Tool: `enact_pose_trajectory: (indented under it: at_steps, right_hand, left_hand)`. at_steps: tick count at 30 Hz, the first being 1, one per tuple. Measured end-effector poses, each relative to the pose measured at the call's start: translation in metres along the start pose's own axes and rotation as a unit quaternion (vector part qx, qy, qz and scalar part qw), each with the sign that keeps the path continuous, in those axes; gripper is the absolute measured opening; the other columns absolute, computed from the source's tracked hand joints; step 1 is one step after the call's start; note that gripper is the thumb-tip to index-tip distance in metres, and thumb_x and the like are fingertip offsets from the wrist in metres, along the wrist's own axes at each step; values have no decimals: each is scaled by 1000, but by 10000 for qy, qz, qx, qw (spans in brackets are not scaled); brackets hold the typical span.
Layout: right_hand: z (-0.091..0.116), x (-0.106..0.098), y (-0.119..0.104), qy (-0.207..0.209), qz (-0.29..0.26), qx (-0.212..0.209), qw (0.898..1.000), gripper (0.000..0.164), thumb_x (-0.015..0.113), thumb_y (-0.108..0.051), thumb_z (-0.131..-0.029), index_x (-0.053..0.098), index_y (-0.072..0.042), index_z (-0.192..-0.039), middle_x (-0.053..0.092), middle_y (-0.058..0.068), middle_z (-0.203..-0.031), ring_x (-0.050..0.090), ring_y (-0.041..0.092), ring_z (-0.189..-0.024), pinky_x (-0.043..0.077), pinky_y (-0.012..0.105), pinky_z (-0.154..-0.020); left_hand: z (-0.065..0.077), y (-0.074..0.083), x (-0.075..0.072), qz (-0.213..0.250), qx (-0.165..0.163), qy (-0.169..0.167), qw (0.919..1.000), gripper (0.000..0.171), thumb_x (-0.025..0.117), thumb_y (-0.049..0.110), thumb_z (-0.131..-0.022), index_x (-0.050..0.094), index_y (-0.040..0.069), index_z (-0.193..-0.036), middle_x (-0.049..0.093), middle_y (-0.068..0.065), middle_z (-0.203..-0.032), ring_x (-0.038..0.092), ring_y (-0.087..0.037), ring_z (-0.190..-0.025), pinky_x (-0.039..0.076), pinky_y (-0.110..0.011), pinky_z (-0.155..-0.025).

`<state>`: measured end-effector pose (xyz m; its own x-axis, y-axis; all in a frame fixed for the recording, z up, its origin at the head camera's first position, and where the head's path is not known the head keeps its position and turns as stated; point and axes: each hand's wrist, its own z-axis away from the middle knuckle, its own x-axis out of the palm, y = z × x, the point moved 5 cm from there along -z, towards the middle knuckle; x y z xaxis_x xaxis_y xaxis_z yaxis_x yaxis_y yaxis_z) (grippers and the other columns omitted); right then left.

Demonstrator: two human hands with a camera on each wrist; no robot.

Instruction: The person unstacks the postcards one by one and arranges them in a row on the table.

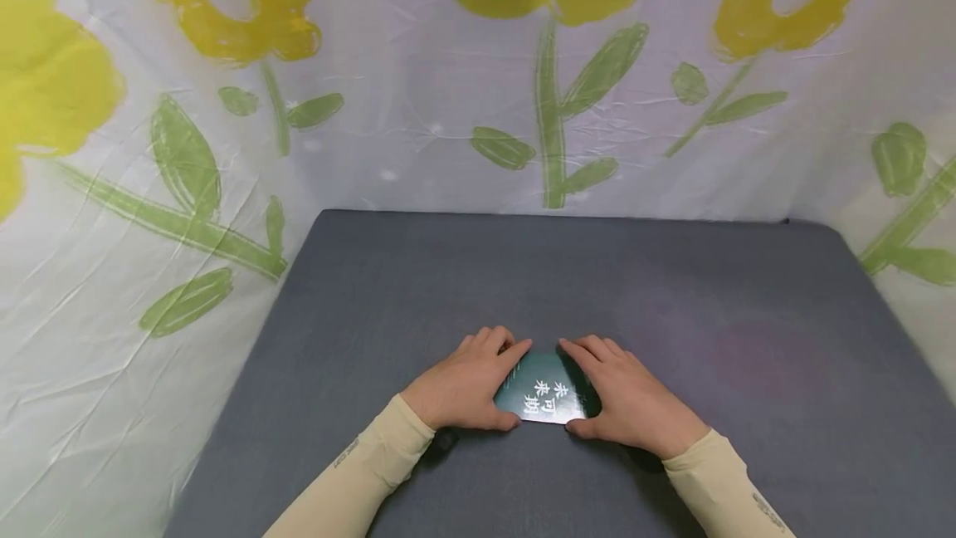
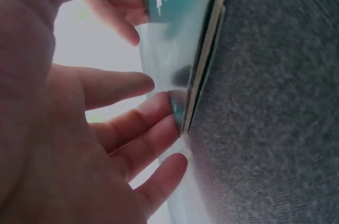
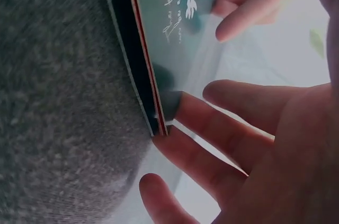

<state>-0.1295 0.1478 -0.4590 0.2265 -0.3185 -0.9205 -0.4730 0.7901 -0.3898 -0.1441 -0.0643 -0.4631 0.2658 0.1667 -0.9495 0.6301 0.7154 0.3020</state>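
Note:
A small glossy dark-green notebook (image 1: 541, 380) with white Chinese characters lies on the grey table near its middle. My left hand (image 1: 470, 384) holds its left side, thumb by the near edge and fingers round towards the far corner. On the opposite side my right hand (image 1: 631, 397) grips it in a mirrored way. In the left wrist view, fingertips meet a corner of the notebook (image 2: 183, 33), whose pale page edges show. The right wrist view shows fingertips at another corner of the notebook (image 3: 172, 70), with a thin reddish strip along its edge and handwritten-style white lettering on the cover.
The grey table (image 1: 418, 272) has a padded-looking fabric surface and rounded far corners. Behind it and along both sides hangs a white curtain (image 1: 403, 106) printed with yellow flowers and green leaves. Pale sleeves (image 1: 358, 463) cover both forearms.

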Motion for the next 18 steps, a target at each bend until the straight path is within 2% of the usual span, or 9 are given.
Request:
enact_pose_trajectory:
  at_steps: [4, 10, 14, 18]
  right_hand:
    - [1, -6, -3, 159, 110, -104, 9998, 100, 98, -39, -74, 52, -8, -158, 62, 4, -141, 60, 30, -131, 53, 57, -106]
    - [-4, -14, -11, 336, 176, -209, 9991, 100, 98, -40, -75, 53, -8, -158, 63, 5, -142, 62, 30, -130, 53, 58, -105]
    - [-13, -14, -18, 294, 238, -253, 9990, 98, 96, -44, -78, 53, -8, -158, 63, 7, -143, 62, 31, -130, 53, 59, -106]
    - [-30, -13, -30, 223, 238, -319, 9990, 95, 94, -45, -80, 53, -7, -158, 63, 8, -144, 62, 31, -131, 53, 58, -108]
  left_hand:
    - [0, 1, -4, 218, -36, -71, 9997, 97, 88, 47, -86, 44, 11, -165, 53, -5, -142, 51, -21, -126, 46, -38, -109]
    - [4, -3, -15, 641, -299, -197, 9973, 96, 88, 41, -89, 40, 15, -168, 49, -5, -149, 51, -25, -129, 49, -41, -108]
    - [10, -13, -21, 742, -383, -145, 9964, 95, 89, 39, -89, 41, 15, -167, 49, -6, -150, 51, -26, -131, 48, -44, -110]
    - [20, -30, -27, 999, -526, -46, 9936, 93, 90, 36, -89, 43, 14, -166, 50, -6, -150, 51, -27, -130, 48, -45, -109]
